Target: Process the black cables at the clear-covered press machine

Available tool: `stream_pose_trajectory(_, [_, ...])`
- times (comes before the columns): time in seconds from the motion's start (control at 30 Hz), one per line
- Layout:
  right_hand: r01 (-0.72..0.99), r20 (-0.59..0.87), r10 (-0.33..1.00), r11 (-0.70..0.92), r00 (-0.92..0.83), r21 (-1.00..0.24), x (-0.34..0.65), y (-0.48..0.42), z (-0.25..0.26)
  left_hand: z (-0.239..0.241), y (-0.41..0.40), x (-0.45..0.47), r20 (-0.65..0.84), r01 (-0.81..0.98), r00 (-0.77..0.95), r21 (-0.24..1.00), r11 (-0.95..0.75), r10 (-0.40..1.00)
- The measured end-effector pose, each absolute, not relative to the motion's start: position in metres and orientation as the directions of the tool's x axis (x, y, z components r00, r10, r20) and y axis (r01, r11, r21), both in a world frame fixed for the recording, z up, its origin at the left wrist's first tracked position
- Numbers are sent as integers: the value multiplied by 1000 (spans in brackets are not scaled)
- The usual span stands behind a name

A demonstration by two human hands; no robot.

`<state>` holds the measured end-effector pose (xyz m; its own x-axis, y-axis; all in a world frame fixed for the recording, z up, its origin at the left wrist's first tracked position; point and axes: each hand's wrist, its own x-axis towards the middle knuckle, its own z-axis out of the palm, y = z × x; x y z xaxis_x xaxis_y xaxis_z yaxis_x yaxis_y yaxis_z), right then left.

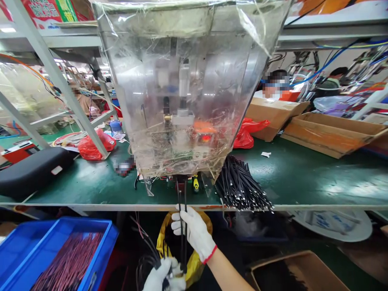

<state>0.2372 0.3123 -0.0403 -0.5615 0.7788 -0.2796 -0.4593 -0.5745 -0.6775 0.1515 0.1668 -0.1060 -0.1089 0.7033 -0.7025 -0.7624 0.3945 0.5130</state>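
Note:
My right hand (195, 231), in a white glove with a red cuff, grips two black cables (185, 196) below the table edge. Their upper ends run to the bottom of a machine behind a clear plastic cover (194, 87). Lower down, my left hand (165, 275), also gloved, is closed around the lower part of the black cables; its fingertips are partly hidden. More thin wires (148, 242) trail beside it. Behind both hands hangs a yellow bag (207, 220). A yellow-and-black tool handle (195, 184) lies under the cover.
Right of the machine lies a pile of black cables (242, 184) on the green table (291, 173). Cardboard boxes (327, 133) stand behind. Blue bins (110, 234) with reddish wires are lower left. A black padded object (33, 169) rests at left. Other people sit farther back.

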Motion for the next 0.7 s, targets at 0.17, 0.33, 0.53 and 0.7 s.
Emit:
stream_pose_trajectory(0.17, [-444, -270, 791, -549, -549, -708, 224, 355, -6, -45, 204, 163, -656, -845, -185, 487, 222, 732])
stream_pose_trajectory(0.33, [-262, -397, 685, -648, -611, -715, 224, 366, -4, -9, 217, 166, -665, -879, -158, 432, 203, 730])
stream_pose_trajectory(0.53, [-251, -436, 697, -652, -569, -715, 219, 371, -11, -4, 217, 163, -677, -886, -158, 418, 199, 719])
stream_pose_trajectory(0.7, [-250, -464, 677, -682, -571, -688, 210, 385, -4, -16, 213, 158, -695, -899, -158, 396, 189, 702])
